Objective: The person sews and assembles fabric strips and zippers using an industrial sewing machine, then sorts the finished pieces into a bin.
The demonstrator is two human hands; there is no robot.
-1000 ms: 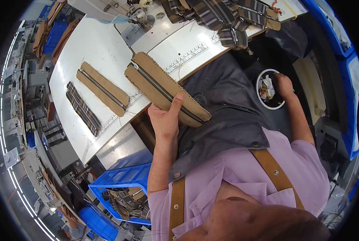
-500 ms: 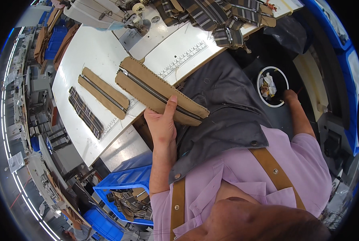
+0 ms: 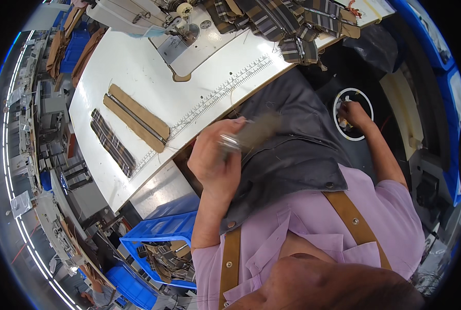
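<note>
My left hand (image 3: 216, 157) is closed around the tan zipper piece (image 3: 261, 130), which is smeared by motion over the dark apron on my lap. A metallic glint of the zipper shows between the fingers. My right hand (image 3: 352, 114) reaches into a round white-rimmed bin (image 3: 365, 94) with scraps in it; its fingers are too hidden to read. On the white sewing table (image 3: 132, 70) lie a second tan zipper piece (image 3: 137, 118) and, left of it, a narrow plaid strip (image 3: 112, 143).
A sewing machine (image 3: 181, 31) stands at the table's far side. Plaid zipper pieces (image 3: 269, 20) are heaped to its right, reaching the table edge. A blue crate (image 3: 161, 225) of plaid pieces sits below the table at left. Black plastic (image 3: 376, 47) lies beyond the bin.
My left hand has lifted and turned the tan zipper piece off the table edge, toward my lap. My right hand has moved from the bin's rim into the bin.
</note>
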